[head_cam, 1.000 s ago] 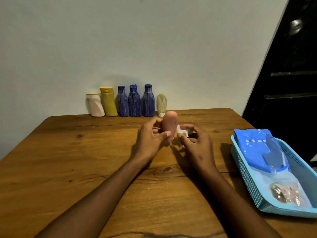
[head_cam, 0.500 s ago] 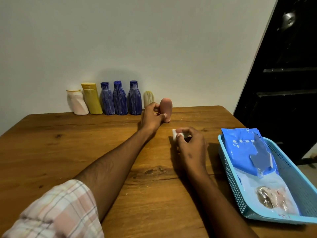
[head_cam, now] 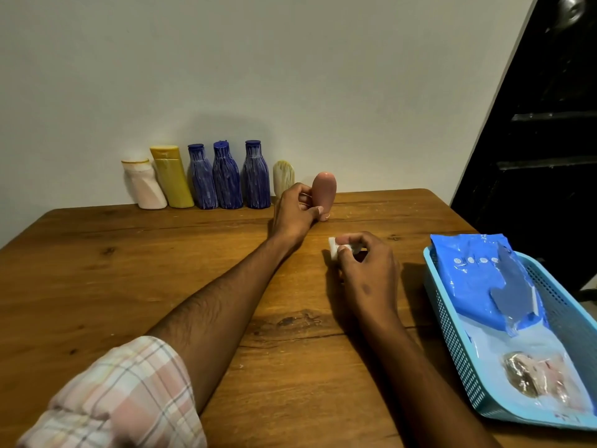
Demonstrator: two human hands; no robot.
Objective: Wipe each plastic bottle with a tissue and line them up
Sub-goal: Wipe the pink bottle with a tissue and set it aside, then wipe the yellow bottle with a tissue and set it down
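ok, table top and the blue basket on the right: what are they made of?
Table: looks like wood with a smooth, slightly glossy finish; grain lines and dark knots show.
Blue basket: looks like moulded plastic, matte; its wall is a regular grid of small holes.

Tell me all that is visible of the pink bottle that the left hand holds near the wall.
The smooth pink plastic bottle has a rounded top and a narrower bottom end, probably its cap. It stands upright on that end on the brown wooden table, at the right end of the row of bottles, beside the small cream bottle. The left hand grips its left side, thumb across the lower front. No label shows.
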